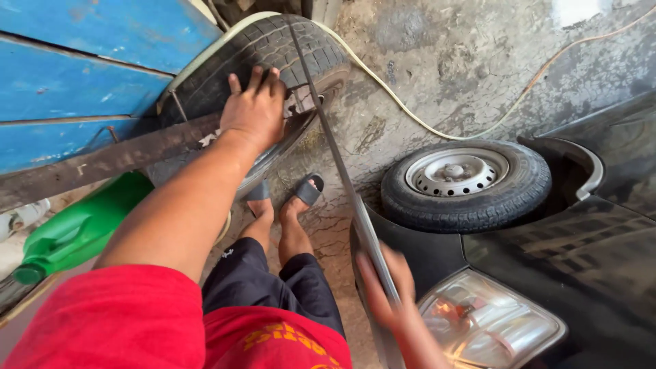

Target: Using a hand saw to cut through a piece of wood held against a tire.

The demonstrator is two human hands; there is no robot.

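My left hand (254, 109) presses flat with fingers spread on the sidewall of an upright black tyre (273, 48) leaning against a blue wall. My right hand (386, 294), blurred, is closed around the lower end of a long flat metal bar (335, 157). The bar runs diagonally up to the tyre, where its far end meets the rim area near my left hand. My sandalled feet (287, 198) stand on the concrete just below the tyre.
A second wheel with a grey steel rim (465, 181) lies flat on the cracked concrete floor. A black car with a headlight (488, 321) fills the lower right. A green plastic container (75, 232) sits at left. A pale hose (437, 130) crosses the floor.
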